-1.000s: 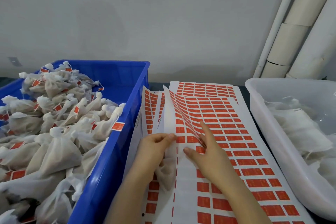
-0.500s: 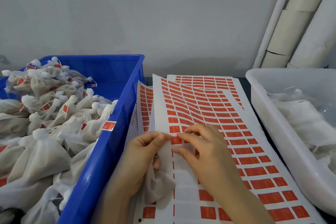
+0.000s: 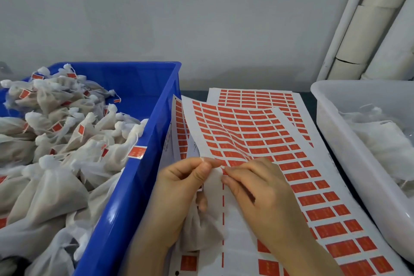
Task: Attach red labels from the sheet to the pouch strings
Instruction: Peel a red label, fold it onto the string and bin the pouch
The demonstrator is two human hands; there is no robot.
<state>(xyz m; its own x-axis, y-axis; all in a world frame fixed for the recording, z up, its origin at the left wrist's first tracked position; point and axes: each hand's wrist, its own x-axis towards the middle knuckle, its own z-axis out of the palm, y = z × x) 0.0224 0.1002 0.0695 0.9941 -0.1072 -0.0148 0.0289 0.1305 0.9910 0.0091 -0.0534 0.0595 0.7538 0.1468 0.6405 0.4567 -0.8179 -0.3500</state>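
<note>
A left hand (image 3: pixel 179 188) grips a white pouch (image 3: pixel 199 231), pinching its string (image 3: pixel 205 160) over the label sheet (image 3: pixel 246 139), between a blue bin (image 3: pixel 139 87) and a white tub (image 3: pixel 331 107). The right hand (image 3: pixel 257 188) pinches a red label (image 3: pixel 224 171) beside the string.

A dark table (image 3: pixel 194 93) shows only in thin strips, one beyond the fingers (image 3: pixel 235 174) and one off to their right. Overlapping sheets (image 3: pixel 234 242) of labels (image 3: pixel 313 200) cover its middle, running from beneath the fingers to the far edge. The top sheet buckles upward just past the fingertips. A second sheet shows farther back and a third at the left. Left of the fingers a blue bin (image 3: pixel 154 145) stands on the table, its wall hard against the sheets' edge. Well to the right of the fingers sits a white tub (image 3: pixel 336 141), a narrow dark gap separating it from the sheets.
</note>
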